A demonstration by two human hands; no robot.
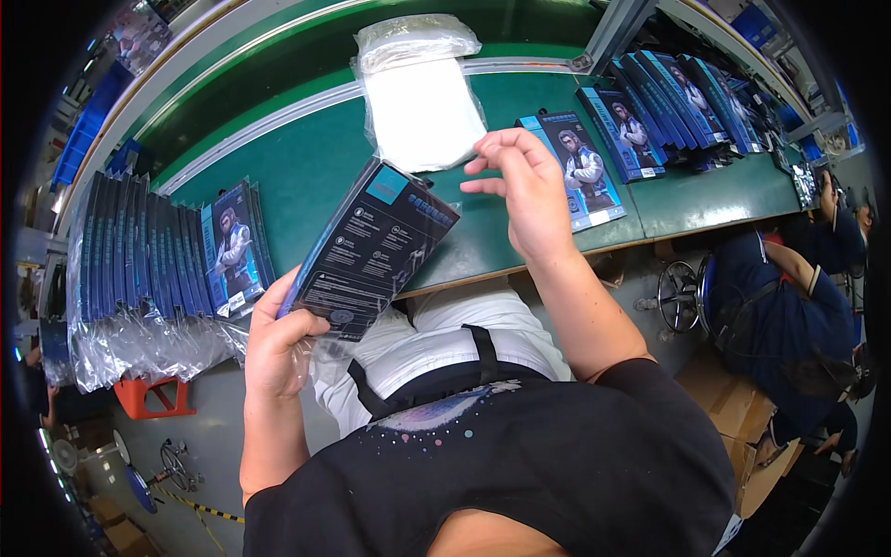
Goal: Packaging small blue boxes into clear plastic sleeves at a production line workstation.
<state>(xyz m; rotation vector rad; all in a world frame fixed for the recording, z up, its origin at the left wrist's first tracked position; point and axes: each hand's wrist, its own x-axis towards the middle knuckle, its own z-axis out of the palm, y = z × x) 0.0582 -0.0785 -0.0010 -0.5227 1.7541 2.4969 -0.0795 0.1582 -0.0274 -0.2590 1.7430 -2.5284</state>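
My left hand (pixel 277 336) grips the lower end of a dark blue box (pixel 367 251), its printed back turned up and tilted above the table's near edge. Clear plastic film hangs around the box's lower end by my fingers. To the right of the box, my right hand (pixel 524 181) is raised with its fingers apart and nothing visible in them. Just beyond that hand lies a stack of clear plastic bags (pixel 422 111) on the green table (pixel 302 148). A single box (pixel 580 172) with a figure printed on its front lies flat to the right.
Many bagged boxes (pixel 148 246) stand in a row at the left. More boxes (pixel 664 107) lean in rows at the right. A red stool (pixel 153 397) stands below the left end. Co-workers sit at the right, near a cardboard carton (pixel 729 399).
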